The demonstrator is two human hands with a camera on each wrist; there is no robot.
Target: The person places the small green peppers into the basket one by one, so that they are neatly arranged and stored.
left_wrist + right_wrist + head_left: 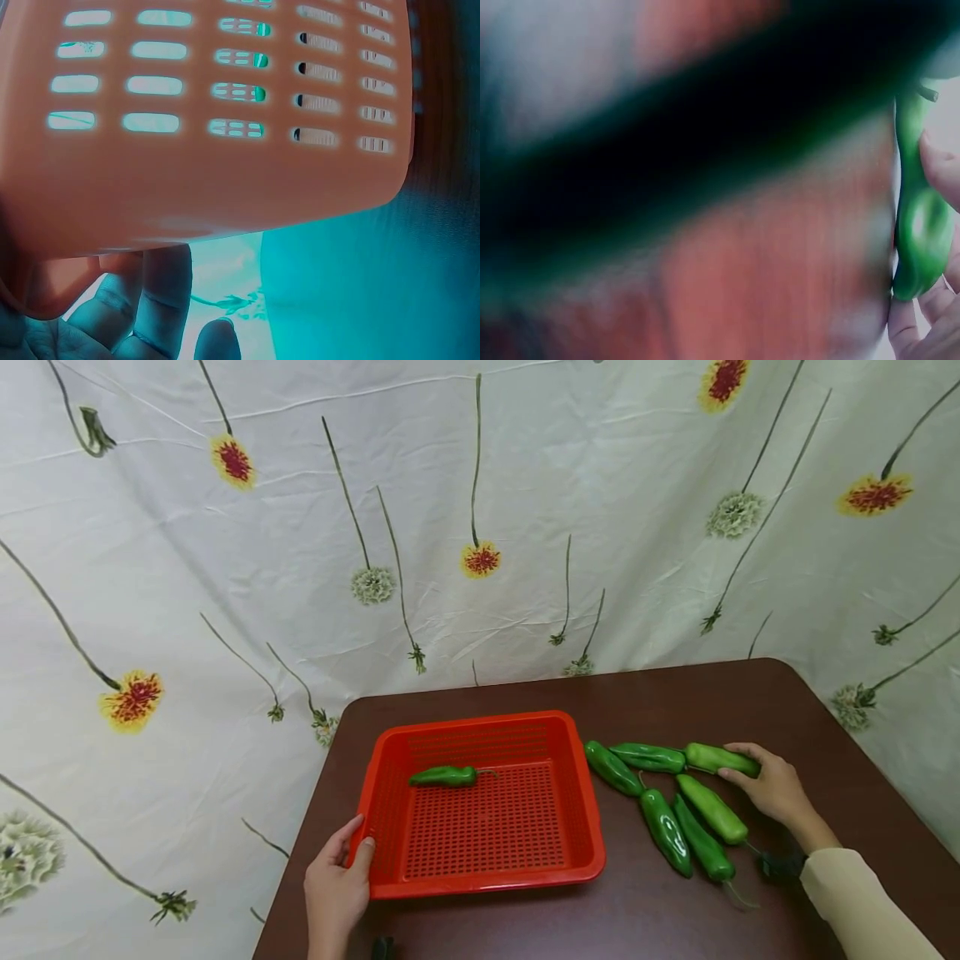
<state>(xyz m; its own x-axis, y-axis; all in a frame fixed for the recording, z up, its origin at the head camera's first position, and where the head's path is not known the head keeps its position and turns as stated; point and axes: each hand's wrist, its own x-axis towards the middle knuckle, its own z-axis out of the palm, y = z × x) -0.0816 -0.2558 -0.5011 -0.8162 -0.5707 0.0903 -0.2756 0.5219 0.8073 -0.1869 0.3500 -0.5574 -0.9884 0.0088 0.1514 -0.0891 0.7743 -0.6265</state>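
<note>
A red plastic basket [480, 885] with slotted walls sits on the table, and one green pepper [446, 776] lies inside it near the back. My left hand [337, 877] grips the basket's left rim, thumb on the inner side; in the left wrist view its fingers [166, 285] show below the basket's wall [210, 191]. At the right, my right hand [776, 789] holds a light green pepper [705, 756] between thumb and fingers. The right wrist view shows this pepper [922, 232] at its right edge; a dark blur covers much of that view.
Several more green peppers lie loose between the basket and my right hand, among them a dark one [666, 832] and a lighter one [712, 810]. The dark brown table [637, 693] meets a white flower-printed cloth [525, 468] at the back.
</note>
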